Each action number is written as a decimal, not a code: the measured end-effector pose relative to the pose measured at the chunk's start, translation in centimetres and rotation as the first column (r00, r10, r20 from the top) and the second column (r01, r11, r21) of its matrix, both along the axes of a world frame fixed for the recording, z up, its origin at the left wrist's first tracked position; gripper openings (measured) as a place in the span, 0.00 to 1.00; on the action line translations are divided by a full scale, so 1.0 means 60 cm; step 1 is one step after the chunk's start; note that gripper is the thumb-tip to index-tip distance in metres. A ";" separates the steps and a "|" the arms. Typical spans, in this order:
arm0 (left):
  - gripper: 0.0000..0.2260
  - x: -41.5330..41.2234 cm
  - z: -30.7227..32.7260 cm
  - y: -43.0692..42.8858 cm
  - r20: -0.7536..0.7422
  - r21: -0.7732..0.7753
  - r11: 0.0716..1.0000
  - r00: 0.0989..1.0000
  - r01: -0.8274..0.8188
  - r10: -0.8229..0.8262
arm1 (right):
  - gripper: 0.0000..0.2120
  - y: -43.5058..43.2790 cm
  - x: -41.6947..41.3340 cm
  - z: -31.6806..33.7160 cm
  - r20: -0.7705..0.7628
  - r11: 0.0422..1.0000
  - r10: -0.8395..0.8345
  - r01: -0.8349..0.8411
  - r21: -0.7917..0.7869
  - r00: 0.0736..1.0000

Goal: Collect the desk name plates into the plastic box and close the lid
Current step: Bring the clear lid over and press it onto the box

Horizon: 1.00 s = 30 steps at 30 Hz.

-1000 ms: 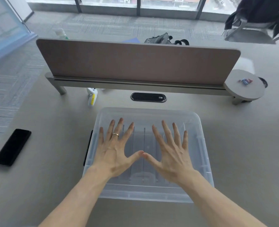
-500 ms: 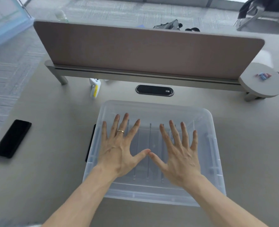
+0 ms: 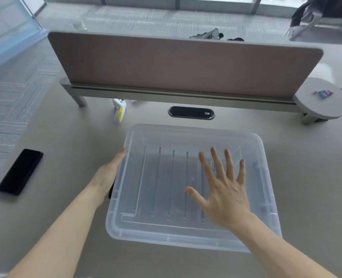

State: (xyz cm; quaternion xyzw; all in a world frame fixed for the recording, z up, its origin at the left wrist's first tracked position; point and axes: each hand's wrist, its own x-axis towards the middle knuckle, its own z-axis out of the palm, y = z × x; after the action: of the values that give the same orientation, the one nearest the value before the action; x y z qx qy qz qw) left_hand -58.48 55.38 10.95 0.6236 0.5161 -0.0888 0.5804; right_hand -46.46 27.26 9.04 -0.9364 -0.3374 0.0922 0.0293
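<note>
no readable text, labels or numbers

Translucent plastic on a matt desk

The plastic box (image 3: 194, 189) looks frosted and smooth; the phone (image 3: 20, 171) glossy black; the divider panel (image 3: 184, 65) possibly cloth-covered.

The plastic box (image 3: 194, 240) is a clear, frosted rectangular tub with rounded corners. It stands level on the grey desk (image 3: 75, 137), its long sides running left to right and its far edge turned slightly to the right. Its translucent lid (image 3: 166, 137) lies on top and covers the whole opening. A black latch (image 3: 111, 193) shows at the middle of the left side, partly hidden by the left hand (image 3: 108, 173), whose thumb tip touches the lid's left rim. The right hand (image 3: 224, 197) lies flat with spread fingers on the right half of the lid. Through the lid, thin dark parallel lines run front to back; whether they are the name plates cannot be told.
</note>
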 end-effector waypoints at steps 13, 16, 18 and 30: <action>0.16 0.018 0.003 -0.041 -0.037 0.656 0.746 0.992 0.118 -0.124 | 0.43 0.001 -0.002 0.006 -0.006 1.000 -0.004 0.004 -0.012 1.000; 0.13 0.021 -0.004 -0.059 0.078 0.702 0.712 0.993 0.009 -0.089 | 0.43 0.001 -0.002 0.004 -0.002 1.000 -0.004 0.004 -0.008 1.000; 0.12 0.022 -0.003 -0.066 0.085 0.732 0.682 0.991 0.006 -0.100 | 0.43 0.001 -0.002 0.004 -0.005 1.000 -0.007 0.007 -0.005 1.000; 0.35 0.047 0.011 -0.104 -0.258 0.809 0.447 0.913 0.383 -0.315 | 0.43 0.001 0.000 0.019 -0.063 0.999 -0.003 0.005 0.033 0.998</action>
State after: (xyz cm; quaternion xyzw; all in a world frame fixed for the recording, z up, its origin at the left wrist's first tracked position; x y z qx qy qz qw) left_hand -55.67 49.16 11.62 0.9138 0.3740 0.0334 0.1550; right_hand -46.46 27.29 10.20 -0.9331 -0.3358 0.1161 0.0557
